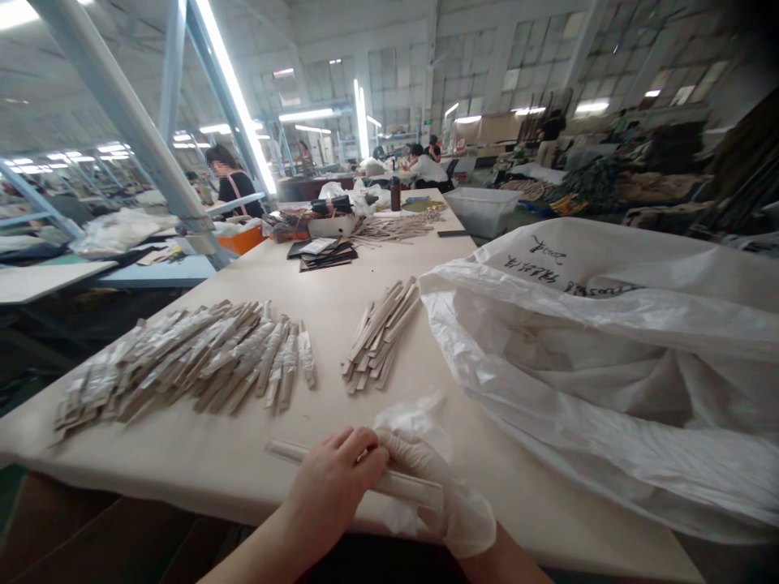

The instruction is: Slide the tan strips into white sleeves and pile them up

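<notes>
My left hand (pixel 337 483), bare, is closed around a flat beige fabric strip (pixel 409 490) near the table's front edge. On the same strip, my right hand (pixel 447 507) wears a thin whitish glove and is closed around its right part. Thin white plastic film (pixel 417 418) bunches up behind and beside the gloved fingers; whether the fingers grip it too I cannot tell. Beyond my hands lies a loose pile of bare beige strips (pixel 380 337). To the left, a wide row of strip bundles (pixel 213 357) lies slanted, many wrapped in white film.
A large white woven sack (pixel 584 365) with handwriting slumps over the table's right side. Farther back are dark flat pieces (pixel 325 258), thin strips (pixel 393 229), a dark bottle (pixel 395 195) and a plastic bin (pixel 482 209). A slanted metal post (pixel 134 122) rises at left. Other people work in the background.
</notes>
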{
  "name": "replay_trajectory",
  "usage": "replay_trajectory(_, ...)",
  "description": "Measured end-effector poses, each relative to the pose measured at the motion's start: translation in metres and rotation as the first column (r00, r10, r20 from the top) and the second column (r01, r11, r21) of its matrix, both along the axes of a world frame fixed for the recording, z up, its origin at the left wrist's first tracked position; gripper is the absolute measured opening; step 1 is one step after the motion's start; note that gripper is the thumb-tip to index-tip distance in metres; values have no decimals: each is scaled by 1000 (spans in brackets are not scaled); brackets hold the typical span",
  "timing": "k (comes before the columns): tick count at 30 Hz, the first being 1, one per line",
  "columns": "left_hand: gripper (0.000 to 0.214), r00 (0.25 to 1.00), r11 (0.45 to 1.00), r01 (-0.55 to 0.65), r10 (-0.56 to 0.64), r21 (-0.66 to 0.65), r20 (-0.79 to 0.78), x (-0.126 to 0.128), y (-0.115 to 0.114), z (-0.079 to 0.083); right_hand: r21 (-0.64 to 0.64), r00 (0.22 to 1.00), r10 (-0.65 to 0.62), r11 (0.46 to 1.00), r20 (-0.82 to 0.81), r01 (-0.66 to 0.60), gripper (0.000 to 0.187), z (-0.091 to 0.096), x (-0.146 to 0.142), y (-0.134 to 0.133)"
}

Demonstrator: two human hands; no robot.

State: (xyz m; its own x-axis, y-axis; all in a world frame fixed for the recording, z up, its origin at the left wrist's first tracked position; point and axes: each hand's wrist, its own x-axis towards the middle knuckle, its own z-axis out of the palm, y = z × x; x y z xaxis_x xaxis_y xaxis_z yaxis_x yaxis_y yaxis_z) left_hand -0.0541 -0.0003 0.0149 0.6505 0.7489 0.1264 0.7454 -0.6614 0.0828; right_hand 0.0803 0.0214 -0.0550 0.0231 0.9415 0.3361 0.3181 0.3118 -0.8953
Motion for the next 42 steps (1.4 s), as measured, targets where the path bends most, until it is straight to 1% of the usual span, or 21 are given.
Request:
replay_trajectory(1, 13, 999, 998, -23, 25, -52, 35, -2, 0, 0, -107, 987, 53, 992, -154, -70, 33, 2, 1, 1)
replay_trajectory(2, 14, 995, 991, -56, 65, -122, 72, -4, 0, 1, -224, 934, 71, 962, -349, -157, 30, 3, 3, 2)
replay_trajectory(4, 14, 977, 948, -154, 189, -280, 103, -9, -1, 2, -389, 707, -20, 846, -707, -365, 24, 5, 7, 6)
replay_trajectory(5, 15, 963, 916, -210, 254, -343, 89, -12, -1, 3, -417, 591, -93, 795, -802, -441, 24, 6, 10, 8)
replay_trajectory(6, 18, 950, 884, -262, 307, -387, 58, -14, -2, 3, -424, 518, -142, 768, -843, -479, 25, 6, 12, 10)
replay_trajectory(8, 21, 932, 850, -336, 362, -405, -13, -16, -3, 3, -419, 459, -177, 755, -871, -504, 27, 6, 13, 13)
replay_trajectory(11, 23, 922, 860, -385, 378, -335, -87, -16, -4, 2, -420, 466, -184, 774, -865, -474, 28, 8, 13, 15)
replay_trajectory(14, 26, 911, 881, -412, 389, -233, -140, -14, 0, 1, -436, 514, -178, 785, -839, -440, 31, 9, 10, 15)
replay_trajectory(19, 26, 879, 875, -468, 448, -121, -163, -7, 10, -6, -468, 657, -229, 858, -718, -213, 34, 2, -6, 6)
replay_trajectory(21, 26, 869, 854, -491, 467, -172, -163, -7, 12, -10, -465, 718, -199, 864, -667, -192, 36, -2, -12, 2)
replay_trajectory(23, 22, 884, 820, -464, 455, -336, -108, -14, 10, -15, -490, 752, -192, 850, -631, -195, 38, -3, -12, 1)
replay_trajectory(24, 20, 890, 785, -428, 453, -449, -56, -19, 8, -18, -506, 750, -210, 842, -627, -187, 38, -2, -9, 2)
replay_trajectory(26, 26, 872, 677, -330, 486, -658, 63, -33, 2, -23, -522, 721, -259, 837, -643, -165, 36, 3, -4, 6)
replay_trajectory(28, 31, 804, 602, -265, 569, -753, 173, -44, -4, -29, -523, 700, -286, 840, -655, -147, 35, 8, -3, 7)
replay_trajectory(30, 37, 709, 603, -219, 639, -767, 300, -47, -8, -35, -542, 727, -271, 824, -631, -163, 36, 10, -10, 3)
replay_trajectory(32, 47, 616, 616, -164, 674, -771, 407, -44, -11, -41, -578, 785, -208, 786, -583, -221, 37, 8, -20, -6)
replay_trajectory(34, 54, 570, 597, -129, 697, -792, 434, -41, -14, -45, -571, 806, -126, 768, -578, -290, 37, 4, -24, -12)
replay_trajectory(36, 56, 578, 585, -151, 706, -797, 409, -38, -17, -49, -533, 777, -120, 790, -617, -302, 36, 2, -19, -12)
replay_trajectory(38, 55, 606, 601, -196, 696, -775, 386, -36, -18, -52, -513, 730, -190, 822, -656, -247, 38, 2, -12, -8)
replay_trajectory(40, 54, 609, 623, -237, 693, -746, 385, -32, -16, -53, -524, 698, -252, 827, -671, -206, 40, 3, -8, -4)
replay_trajectory(42, 50, 607, 631, -253, 694, -733, 387, -28, -13, -52, -530, 681, -266, 822, -682, -209, 39, 4, -9, -3)
